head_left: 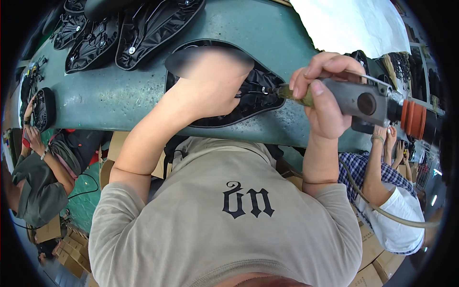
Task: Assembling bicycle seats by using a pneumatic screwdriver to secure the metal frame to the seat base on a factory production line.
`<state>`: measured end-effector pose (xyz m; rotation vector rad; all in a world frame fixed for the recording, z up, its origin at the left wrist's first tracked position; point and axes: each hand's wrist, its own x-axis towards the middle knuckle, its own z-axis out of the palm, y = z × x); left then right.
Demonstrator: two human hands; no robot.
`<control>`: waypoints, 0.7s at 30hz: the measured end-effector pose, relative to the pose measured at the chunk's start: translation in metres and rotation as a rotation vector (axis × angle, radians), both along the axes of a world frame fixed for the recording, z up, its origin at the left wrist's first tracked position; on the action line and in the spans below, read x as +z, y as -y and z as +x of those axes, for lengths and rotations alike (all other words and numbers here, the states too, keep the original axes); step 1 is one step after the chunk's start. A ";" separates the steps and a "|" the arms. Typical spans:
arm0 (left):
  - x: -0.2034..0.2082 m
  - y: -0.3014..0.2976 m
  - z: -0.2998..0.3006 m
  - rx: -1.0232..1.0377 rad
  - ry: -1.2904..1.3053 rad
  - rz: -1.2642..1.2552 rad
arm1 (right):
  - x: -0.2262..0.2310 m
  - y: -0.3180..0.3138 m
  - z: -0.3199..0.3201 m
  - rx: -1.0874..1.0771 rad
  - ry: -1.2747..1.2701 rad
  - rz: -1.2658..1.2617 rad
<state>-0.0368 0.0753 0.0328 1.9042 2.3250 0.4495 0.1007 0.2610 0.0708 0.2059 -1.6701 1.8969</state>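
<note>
An upturned black bicycle saddle [258, 106] lies on the green table before me, its underside and metal rails facing up. My left hand [214, 88] is closed over its wide end, gripping it; a blurred patch hides some of the fingers. In my right hand [326, 95] is a grey power screwdriver [353, 99], held level with my fingers wrapped around its front. Its greenish nose points left, and the tip meets a small bright metal fastener [266, 90] near the narrow end of the saddle.
More upturned saddles [143, 33] lie at the table's [107, 103] far left. A white sheet [351, 26] covers the far right. A pale hose [377, 208] curves along my right side. Other people work at both sides, one in a dark top [40, 191], another in white [397, 215]. Cardboard boxes [76, 251] stand below.
</note>
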 end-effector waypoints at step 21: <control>0.001 -0.004 0.002 0.004 -0.019 -0.035 | -0.015 -0.010 0.009 0.075 -0.058 -0.062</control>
